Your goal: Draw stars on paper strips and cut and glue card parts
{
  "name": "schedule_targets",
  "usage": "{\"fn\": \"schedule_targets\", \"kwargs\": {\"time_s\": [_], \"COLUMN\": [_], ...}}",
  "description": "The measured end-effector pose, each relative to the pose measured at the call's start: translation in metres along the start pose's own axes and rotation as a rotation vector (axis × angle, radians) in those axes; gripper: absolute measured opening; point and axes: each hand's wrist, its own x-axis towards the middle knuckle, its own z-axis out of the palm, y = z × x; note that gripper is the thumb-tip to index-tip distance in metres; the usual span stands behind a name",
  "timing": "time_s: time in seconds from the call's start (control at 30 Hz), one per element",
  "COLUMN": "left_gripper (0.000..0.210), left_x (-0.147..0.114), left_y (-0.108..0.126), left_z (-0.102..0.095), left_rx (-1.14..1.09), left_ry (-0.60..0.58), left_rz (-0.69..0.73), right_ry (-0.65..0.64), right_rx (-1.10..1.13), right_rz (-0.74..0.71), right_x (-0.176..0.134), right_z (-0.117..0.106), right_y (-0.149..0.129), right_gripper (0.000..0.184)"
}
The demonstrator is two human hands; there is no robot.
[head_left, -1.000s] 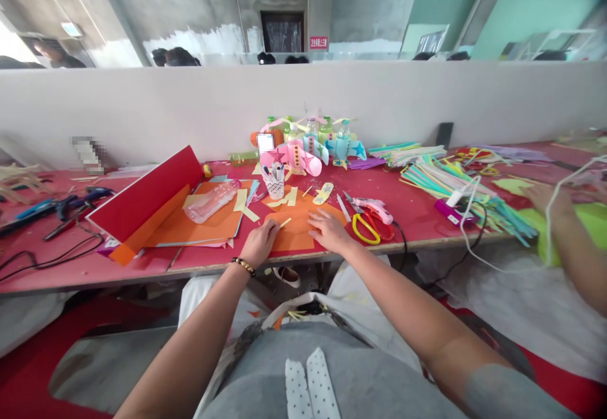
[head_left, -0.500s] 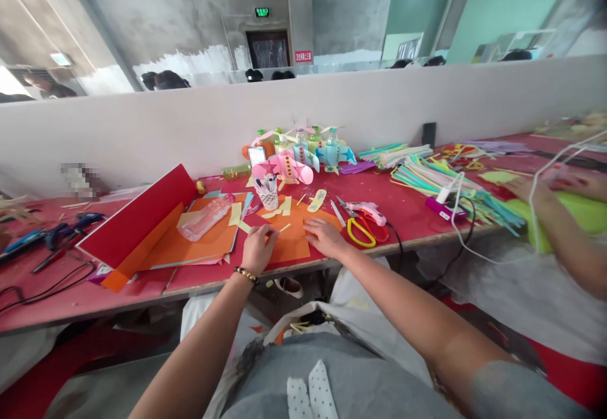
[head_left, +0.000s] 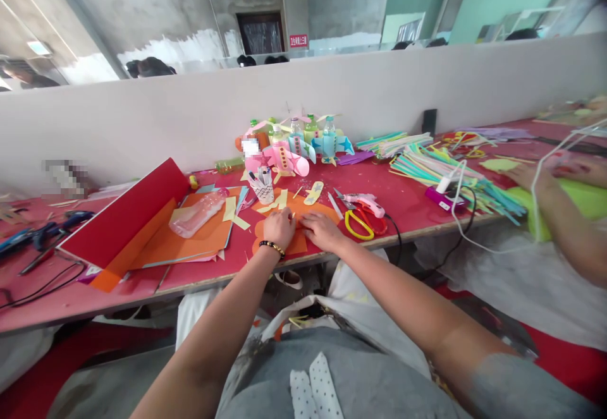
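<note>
Orange paper (head_left: 298, 244) lies under my right hand (head_left: 322, 230), loosely spread; my left hand (head_left: 279, 229) curls beside it, and through my camera I cannot tell whether it pinches anything.

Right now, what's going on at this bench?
A person's left hand and right hand are close together over orange paper; whether the left pinches anything is unclear. Scissors lie to the right, and a pen cup stands beyond the hands. A pinkish bottle lies on orange sheets to the left, with decorated bottles near the partition.
</note>
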Motion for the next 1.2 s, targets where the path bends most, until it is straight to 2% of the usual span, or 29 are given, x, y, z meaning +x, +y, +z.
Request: {"fn": "schedule_targets", "kwargs": {"time_s": [0.17,0.4,0.6,0.77,0.97,1.2], "left_gripper": [0.015,0.025,0.032,0.032,0.034,0.035], "left_x": [0.002,0.000,-0.004,-0.009,-0.007,0.006], "left_y": [-0.002,-0.026,-0.040,-0.036,-0.028,-0.027], "left_z": [0.003,-0.004,-0.006,-0.012,-0.014,-0.010], "left_rx": [-0.071,-0.166,-0.238,-0.227,-0.113,-0.033], "left_ry": [-0.071,-0.119,-0.220,-0.273,-0.269,-0.268], "left_rz": [0.068,0.182,0.369,0.492,0.518,0.458], "right_ry": [-0.025,-0.032,-0.028,-0.019,-0.002,0.017], "right_rx": [-0.009,0.003,0.016,0.008,0.004,0.021], "right_rz": [0.001,-0.002,-0.008,-0.018,-0.027,-0.044], "right_x": [0.000,0.000,-0.001,-0.002,-0.003,-0.002], "right_z": [0.001,0.000,0.000,0.000,0.001,0.000], "right_y": [-0.001,0.000,-0.001,0.000,0.001,0.003], "right_gripper": [0.029,0.029,0.031,0.032,0.032,0.024]}}
